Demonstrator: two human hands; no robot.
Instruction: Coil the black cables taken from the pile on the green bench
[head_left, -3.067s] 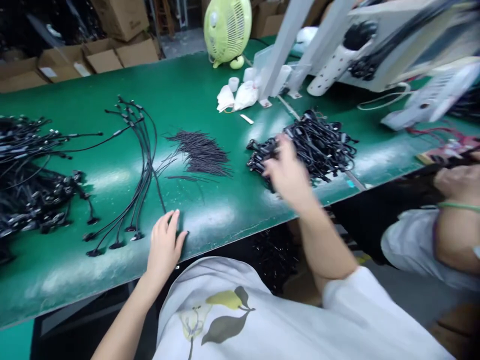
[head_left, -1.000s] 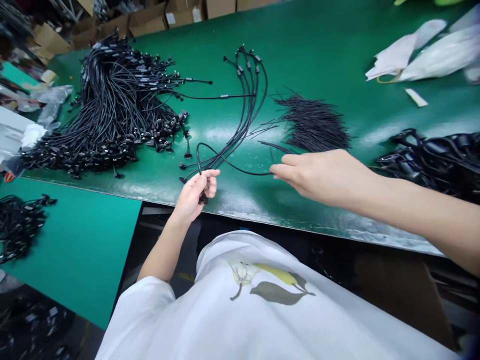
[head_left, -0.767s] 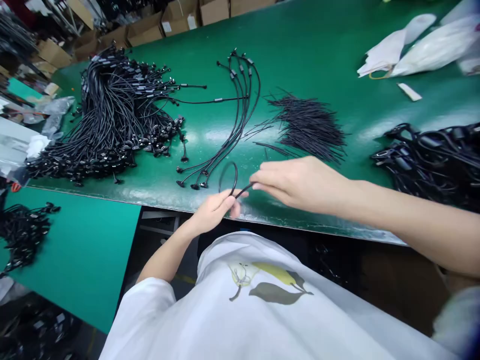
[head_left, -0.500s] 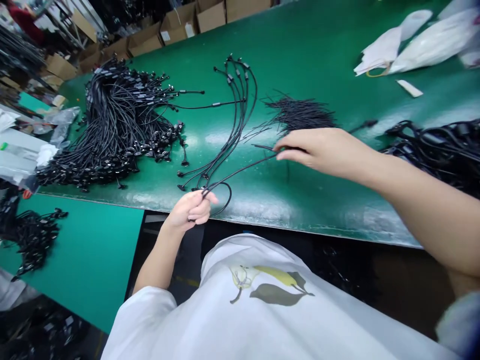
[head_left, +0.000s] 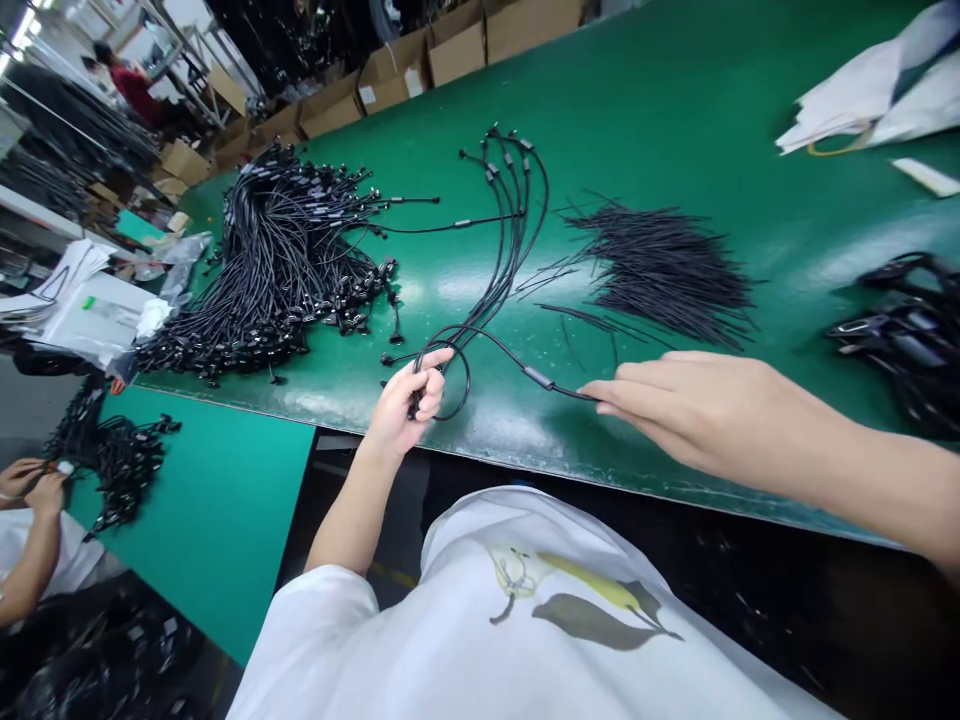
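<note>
A black cable point(head_left: 495, 340) with a grey sleeve point(head_left: 538, 377) runs between my two hands above the front edge of the green table. My left hand point(head_left: 411, 398) is closed around its looped part. Between thumb and fingers, my right hand point(head_left: 679, 400) pinches the cable's other end, just past the sleeve. Several cables point(head_left: 514, 235) lie lengthwise behind my left hand, their near ends partly hidden by it. Beyond my right hand is a spread pile of thin black strips point(head_left: 667, 270).
A big heap of black cables point(head_left: 262, 250) lies at the left. Dark coiled cables point(head_left: 907, 340) and white bags point(head_left: 862, 95) are at the right. Cardboard boxes point(head_left: 394, 75) line the far edge. Another person's hands point(head_left: 45, 485) work at the lower left.
My right hand has come nearer the table's front edge, and the sleeve now shows beside it. The view has shifted left, bringing another person's hands into sight.
</note>
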